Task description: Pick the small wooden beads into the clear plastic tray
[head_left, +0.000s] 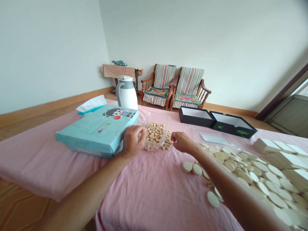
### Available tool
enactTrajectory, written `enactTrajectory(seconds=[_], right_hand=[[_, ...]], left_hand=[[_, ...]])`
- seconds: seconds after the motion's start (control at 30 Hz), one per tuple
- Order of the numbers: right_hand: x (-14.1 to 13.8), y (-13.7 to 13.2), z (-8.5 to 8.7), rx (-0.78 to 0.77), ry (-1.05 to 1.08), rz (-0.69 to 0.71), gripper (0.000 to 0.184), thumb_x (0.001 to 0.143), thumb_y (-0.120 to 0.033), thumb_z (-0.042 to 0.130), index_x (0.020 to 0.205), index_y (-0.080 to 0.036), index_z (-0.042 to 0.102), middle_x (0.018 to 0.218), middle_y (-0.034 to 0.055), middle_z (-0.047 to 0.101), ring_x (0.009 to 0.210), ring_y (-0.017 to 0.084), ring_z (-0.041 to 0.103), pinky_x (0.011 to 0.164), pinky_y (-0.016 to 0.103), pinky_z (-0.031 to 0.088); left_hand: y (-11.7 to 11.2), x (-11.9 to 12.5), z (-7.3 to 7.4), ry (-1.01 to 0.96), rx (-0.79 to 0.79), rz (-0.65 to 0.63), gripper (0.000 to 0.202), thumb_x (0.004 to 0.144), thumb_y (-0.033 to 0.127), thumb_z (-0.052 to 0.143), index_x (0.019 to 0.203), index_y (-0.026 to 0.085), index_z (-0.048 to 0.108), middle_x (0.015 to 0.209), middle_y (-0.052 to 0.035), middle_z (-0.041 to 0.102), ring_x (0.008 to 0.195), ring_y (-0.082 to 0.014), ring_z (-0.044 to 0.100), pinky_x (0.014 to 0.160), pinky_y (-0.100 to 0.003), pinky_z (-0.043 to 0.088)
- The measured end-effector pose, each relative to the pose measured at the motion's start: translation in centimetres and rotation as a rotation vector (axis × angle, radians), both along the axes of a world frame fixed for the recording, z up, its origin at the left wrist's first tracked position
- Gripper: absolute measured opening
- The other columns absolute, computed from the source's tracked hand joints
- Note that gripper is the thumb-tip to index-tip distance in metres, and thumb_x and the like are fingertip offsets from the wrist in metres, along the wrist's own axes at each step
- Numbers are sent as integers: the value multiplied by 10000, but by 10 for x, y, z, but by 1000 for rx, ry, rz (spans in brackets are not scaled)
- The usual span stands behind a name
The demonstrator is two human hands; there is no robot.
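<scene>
A clear plastic box (157,145) full of small, light wooden blocks (155,132) sits in the middle of the pink cloth. At its left side my left hand (134,140) is closed, its fingers curled at the box's edge. More loose wooden blocks (167,141) lie against the box's right side. Just right of those, my right hand (182,142) is closed in a pinch with the fingertips turned toward the blocks; what it holds, if anything, is hidden.
A light-blue cardboard box (96,128) and a white jug (128,96) stand left. To the right are round wooden discs (255,173), stacked square pieces (292,159), a clear plastic lid (216,139) and black open boxes (233,125). Two wooden chairs (189,85) stand beyond the table.
</scene>
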State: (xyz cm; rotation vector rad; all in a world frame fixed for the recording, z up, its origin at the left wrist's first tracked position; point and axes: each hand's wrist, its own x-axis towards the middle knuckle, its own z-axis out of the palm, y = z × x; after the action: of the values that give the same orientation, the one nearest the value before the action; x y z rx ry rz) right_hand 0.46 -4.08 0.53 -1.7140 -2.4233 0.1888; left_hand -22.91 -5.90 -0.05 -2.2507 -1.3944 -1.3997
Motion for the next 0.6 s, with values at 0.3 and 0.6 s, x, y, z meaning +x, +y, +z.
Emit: enactTrajectory(seconds=[0.3,0.6], right_hand=[[3,3,-8,-11,-70,-64,176,708,-106,494,837,-153,605,817,89,667,754,180,597,595,247,327],[-22,2,44,224,435,26,103,674,-109,533,750,-169,567,661,-11,607,586,88,522,547,190,359]], left_hand=[[0,0,-1,-5,0,-3,193,866,218,442,759,185,599,754,-41,668,769,-197,604,758,-331,437],[-1,0,0,-21,-3,-18,189,867,217,443,745,187,584,753,-42,664,769,-195,603,757,-332,444]])
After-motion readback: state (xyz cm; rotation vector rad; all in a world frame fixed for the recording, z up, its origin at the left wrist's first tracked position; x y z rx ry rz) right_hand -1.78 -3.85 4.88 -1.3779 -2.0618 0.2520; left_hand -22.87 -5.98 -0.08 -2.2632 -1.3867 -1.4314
